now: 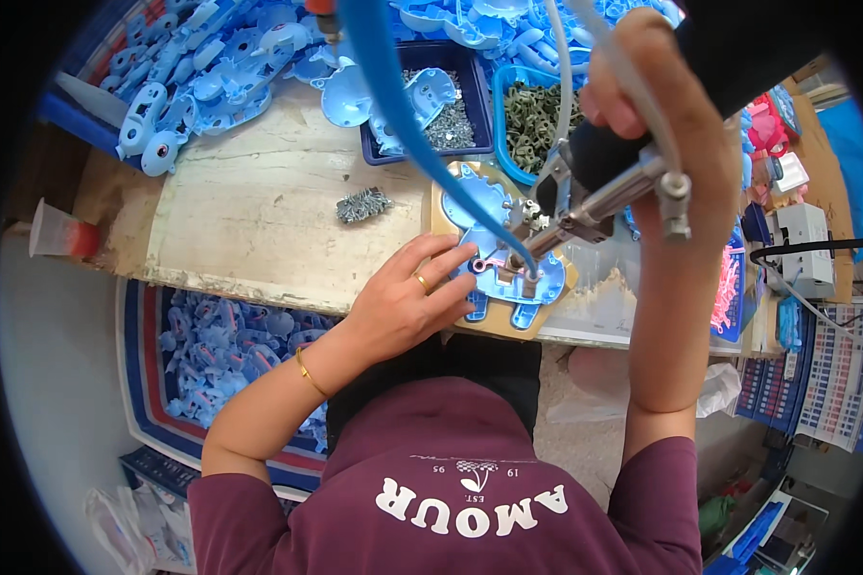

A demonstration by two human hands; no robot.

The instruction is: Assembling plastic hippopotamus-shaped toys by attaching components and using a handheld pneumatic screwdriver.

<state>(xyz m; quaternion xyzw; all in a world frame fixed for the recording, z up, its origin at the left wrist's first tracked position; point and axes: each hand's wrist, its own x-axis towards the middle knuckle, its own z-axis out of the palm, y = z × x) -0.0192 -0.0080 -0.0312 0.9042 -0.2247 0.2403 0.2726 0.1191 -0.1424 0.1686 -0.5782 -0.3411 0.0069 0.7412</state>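
Note:
A light blue plastic toy shell (pixel 547 286) lies in a tan shaped block (pixel 494 324) near the front edge of the table. My left hand (pixel 417 292) rests on the shell's left side, fingers stretched out and spread. Raised at the upper right, my right hand (pixel 664 105) is wrapped round a power screwdriver (pixel 599 209) with a black body and metal front. Its tip points down and left at the shell, where a metal head and a blue hose hide the contact point. Left of the block sits a small heap of screws (pixel 362 204).
Behind the block stand a dark blue tray (pixel 368 149) of screws and a light blue basket (pixel 501 125) of dull metal pieces. Blue shells (pixel 230 81) pile up at the back. A large bin (pixel 149 383) of blue parts sits below left. A plastic cup (pixel 62 233) lies far left.

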